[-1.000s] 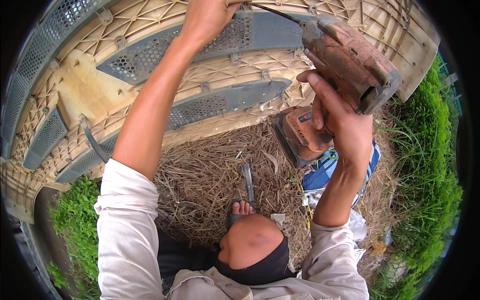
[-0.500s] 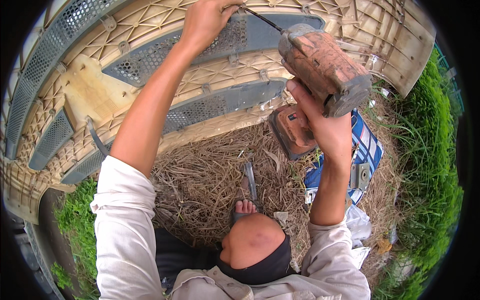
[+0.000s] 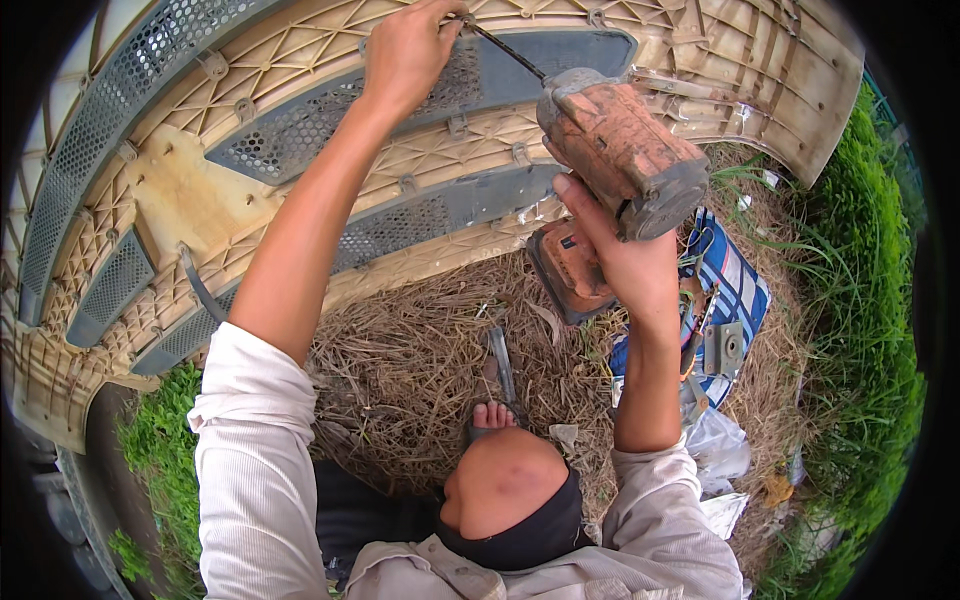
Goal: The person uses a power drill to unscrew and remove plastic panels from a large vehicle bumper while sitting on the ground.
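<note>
Right hand, fingers around a dusty orange drill, left hand near the tip of its long bit, grip unclear, cream panel behind

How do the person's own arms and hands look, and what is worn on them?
Pale beige sleeves are rolled or pushed up, the left one showing fine ribs, leaving both forearms bare. The left hand and right hand wear no gloves or watch.

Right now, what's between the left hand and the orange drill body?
A slim dark shaft, slanting from the drill body up to the left hand; a grey panel shows behind part of it. Head view.
</note>
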A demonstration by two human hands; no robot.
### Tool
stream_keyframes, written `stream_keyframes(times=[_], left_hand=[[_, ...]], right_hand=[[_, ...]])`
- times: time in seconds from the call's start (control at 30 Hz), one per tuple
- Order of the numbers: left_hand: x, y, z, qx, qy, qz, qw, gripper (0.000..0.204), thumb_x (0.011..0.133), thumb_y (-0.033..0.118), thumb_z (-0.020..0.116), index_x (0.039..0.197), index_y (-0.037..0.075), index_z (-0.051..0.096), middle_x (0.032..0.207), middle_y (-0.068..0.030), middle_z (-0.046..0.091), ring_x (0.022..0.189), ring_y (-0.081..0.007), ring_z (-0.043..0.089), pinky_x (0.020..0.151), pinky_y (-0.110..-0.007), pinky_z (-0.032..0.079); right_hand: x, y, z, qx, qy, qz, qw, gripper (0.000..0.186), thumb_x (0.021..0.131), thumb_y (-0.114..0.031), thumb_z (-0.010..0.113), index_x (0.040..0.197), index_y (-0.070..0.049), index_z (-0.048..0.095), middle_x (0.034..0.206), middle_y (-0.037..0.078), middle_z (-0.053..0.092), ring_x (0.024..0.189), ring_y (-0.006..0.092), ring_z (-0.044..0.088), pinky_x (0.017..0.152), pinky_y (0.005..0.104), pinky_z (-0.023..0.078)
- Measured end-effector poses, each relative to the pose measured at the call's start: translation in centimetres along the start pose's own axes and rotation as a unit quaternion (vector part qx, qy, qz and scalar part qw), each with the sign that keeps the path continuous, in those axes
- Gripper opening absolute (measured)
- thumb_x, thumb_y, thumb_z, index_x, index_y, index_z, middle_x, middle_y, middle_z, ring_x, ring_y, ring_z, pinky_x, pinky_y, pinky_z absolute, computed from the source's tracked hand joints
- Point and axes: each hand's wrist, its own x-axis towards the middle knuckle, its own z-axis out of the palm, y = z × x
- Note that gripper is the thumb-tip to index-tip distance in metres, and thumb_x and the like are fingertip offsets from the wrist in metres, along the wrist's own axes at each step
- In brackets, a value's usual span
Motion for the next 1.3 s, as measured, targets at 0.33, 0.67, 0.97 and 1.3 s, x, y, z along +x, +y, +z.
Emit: stream_keyframes(times=[0.33, 0.67, 0.97, 1.3], left_hand=[[0.6, -1.7, -0.4, 0.012, -0.099, 0.030, 0.995, 0.019, 0.089, 0.016, 0.069, 0.107, 0.012, 0.072, 0.066, -0.0152, 0.060, 0.058, -0.0228, 0.055, 0.060, -0.035, 0.046], [3.3, -2.7, -1.2, 0.156, -0.207, 0.282, 0.924, 0.025, 0.088, 0.005, 0.053, 0.112, 0.006, 0.058, 0.100, -0.0158, 0.065, 0.089, -0.0380, 0.065, 0.074, -0.048, 0.053], [5.1, -0.9, -2.2, 0.266, -0.293, 0.356, 0.846, 0.027, 0.088, 0.003, 0.051, 0.114, 0.009, 0.053, 0.103, -0.0115, 0.062, 0.086, -0.0337, 0.068, 0.070, -0.045, 0.056], [4.5, -4.1, -1.3, 0.246, -0.230, 0.378, 0.863, 0.045, 0.086, -0.001, 0.052, 0.128, 0.017, 0.056, 0.107, -0.0076, 0.061, 0.089, -0.0326, 0.066, 0.073, -0.043, 0.055]], right_hand=[[-1.0, 4.2, 2.0, 0.045, 0.019, -0.091, 0.995, 0.029, 0.088, -0.012, 0.076, 0.112, 0.001, 0.066, 0.101, 0.004, 0.070, 0.084, 0.0083, 0.063, 0.067, 0.0250, 0.052], [-4.0, 5.9, 1.2, 0.069, -0.026, -0.026, 0.997, 0.072, 0.080, -0.002, 0.075, 0.142, 0.001, 0.038, 0.130, 0.013, 0.059, 0.116, 0.0174, 0.057, 0.099, 0.0306, 0.045], [-9.4, 8.5, 0.1, 0.287, -0.026, 0.217, 0.933, 0.068, 0.084, -0.004, 0.074, 0.144, -0.001, 0.041, 0.134, 0.015, 0.059, 0.118, 0.0235, 0.060, 0.102, 0.0330, 0.046], [-11.9, 13.6, 3.9, 0.001, 0.025, -0.143, 0.989, 0.099, 0.073, -0.019, 0.084, 0.152, -0.001, 0.027, 0.135, 0.021, 0.056, 0.111, 0.0344, 0.065, 0.092, 0.0388, 0.053]])
